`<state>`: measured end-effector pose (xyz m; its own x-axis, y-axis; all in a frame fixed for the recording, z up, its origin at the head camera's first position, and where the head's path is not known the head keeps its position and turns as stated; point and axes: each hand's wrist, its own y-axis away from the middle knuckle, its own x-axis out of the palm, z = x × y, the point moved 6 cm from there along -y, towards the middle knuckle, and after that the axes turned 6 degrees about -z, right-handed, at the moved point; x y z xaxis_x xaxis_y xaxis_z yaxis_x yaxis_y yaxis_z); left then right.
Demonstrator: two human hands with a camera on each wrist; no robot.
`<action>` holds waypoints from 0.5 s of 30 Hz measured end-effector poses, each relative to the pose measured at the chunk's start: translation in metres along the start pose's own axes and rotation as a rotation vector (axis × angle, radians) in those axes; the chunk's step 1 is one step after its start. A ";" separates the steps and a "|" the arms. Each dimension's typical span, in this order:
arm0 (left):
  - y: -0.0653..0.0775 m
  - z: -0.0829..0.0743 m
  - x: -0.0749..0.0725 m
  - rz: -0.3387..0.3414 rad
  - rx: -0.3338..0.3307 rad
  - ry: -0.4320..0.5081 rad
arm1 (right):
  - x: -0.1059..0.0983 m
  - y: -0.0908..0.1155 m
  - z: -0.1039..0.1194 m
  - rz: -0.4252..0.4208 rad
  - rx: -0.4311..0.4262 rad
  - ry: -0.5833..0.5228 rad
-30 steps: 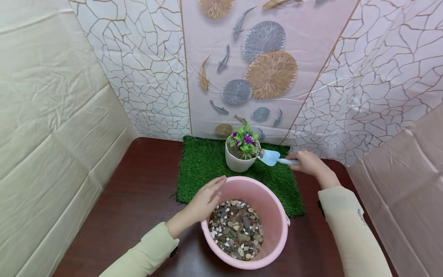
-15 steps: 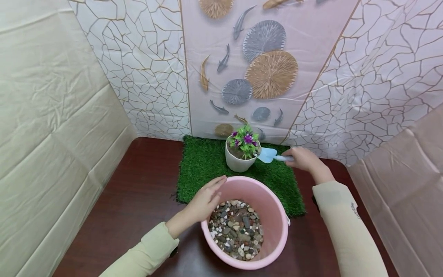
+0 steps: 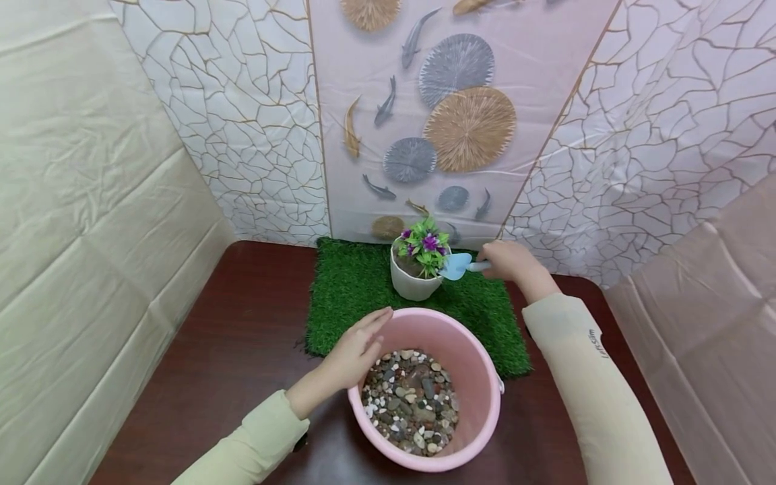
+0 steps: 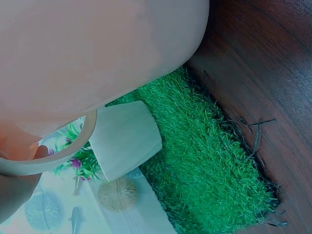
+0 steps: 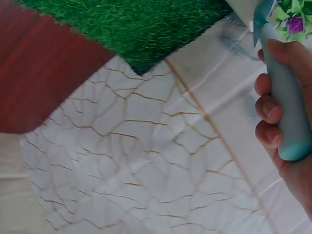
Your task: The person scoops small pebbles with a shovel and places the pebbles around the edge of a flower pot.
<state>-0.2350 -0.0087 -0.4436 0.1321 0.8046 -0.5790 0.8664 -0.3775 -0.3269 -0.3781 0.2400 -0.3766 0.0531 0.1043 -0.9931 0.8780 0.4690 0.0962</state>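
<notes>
A small hand trowel with a light blue blade [image 3: 456, 266] is gripped by its pale handle [image 5: 287, 97] in my right hand [image 3: 512, 261], fingers curled round it. The blade's tip lies at the right rim of a white flowerpot [image 3: 415, 288]. Green leaves and purple flowers [image 3: 430, 242] stand in the pot. My left hand [image 3: 351, 351] rests with fairly straight fingers on the left rim of a pink bucket [image 3: 475, 357]. Mixed pebbles [image 3: 412, 404] cover the bucket's bottom. In the left wrist view the flowerpot [image 4: 126, 139] shows behind the bucket [image 4: 97, 53].
An artificial grass mat [image 3: 348, 289] lies under the pot and reaches behind the bucket. Both are on a dark red-brown table [image 3: 242, 323]. A patterned wall covering [image 3: 261, 121] rises behind, with beige cloth [image 3: 91, 202] at the left.
My right hand has moved left with the trowel, bringing the blade closer over the pot's rim. Pebbles seen at the blade's tip earlier no longer show there. My left hand stays on the bucket.
</notes>
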 end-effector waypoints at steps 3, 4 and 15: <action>0.000 0.000 0.000 0.000 0.001 -0.005 | -0.004 -0.004 0.006 0.002 0.004 0.034; 0.000 0.000 0.000 0.002 -0.001 -0.003 | -0.005 -0.006 0.008 0.001 0.007 0.043; 0.000 0.002 0.000 -0.002 -0.014 0.000 | -0.009 -0.009 0.010 0.025 0.037 0.068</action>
<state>-0.2362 -0.0096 -0.4456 0.1307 0.8051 -0.5785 0.8731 -0.3699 -0.3175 -0.3814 0.2258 -0.3697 0.0441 0.1757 -0.9835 0.8936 0.4333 0.1175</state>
